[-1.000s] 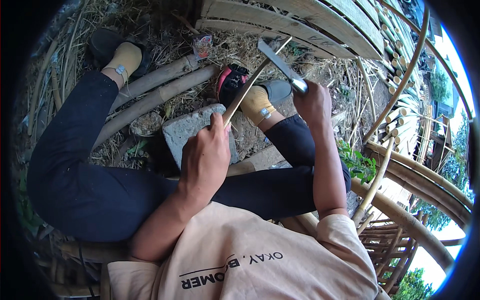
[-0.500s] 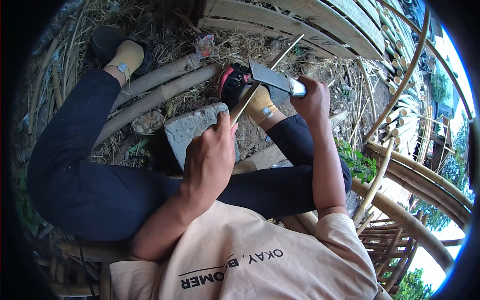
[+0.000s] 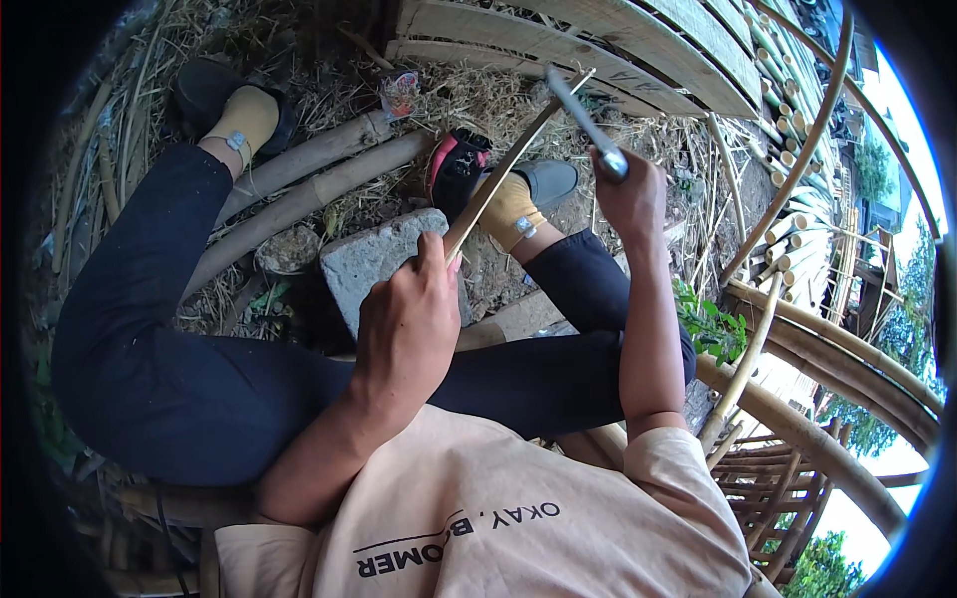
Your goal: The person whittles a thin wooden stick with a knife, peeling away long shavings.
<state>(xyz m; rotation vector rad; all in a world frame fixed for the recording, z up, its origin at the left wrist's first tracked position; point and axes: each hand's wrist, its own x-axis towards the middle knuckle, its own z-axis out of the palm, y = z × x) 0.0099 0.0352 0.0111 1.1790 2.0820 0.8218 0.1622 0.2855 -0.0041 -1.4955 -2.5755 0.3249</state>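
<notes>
My left hand (image 3: 407, 324) is closed around the lower end of a split bamboo strip (image 3: 513, 154), which slants up and away to the right. In my right hand (image 3: 631, 194) is the handle of a machete (image 3: 588, 122). Its blade is seen nearly edge-on, and its tip lies close to the strip's far end; whether they touch I cannot tell. A grey stone block (image 3: 377, 261) sits just beyond my left hand. Under the strip is my foot in a yellow sock (image 3: 513, 214) and a dark shoe.
Bamboo poles (image 3: 309, 199) lie on straw-covered ground to the left. A wooden slatted crate (image 3: 578, 40) stands at the far side. Cut bamboo (image 3: 797, 239) is stacked at right, beside a curved bamboo frame (image 3: 807, 429). A small green plant (image 3: 713, 324) grows near my right forearm.
The machete has swung outward along the strip toward its far end, and its blade has turned from broad side to nearly edge-on. My left hand keeps its hold, shifting very slightly.
</notes>
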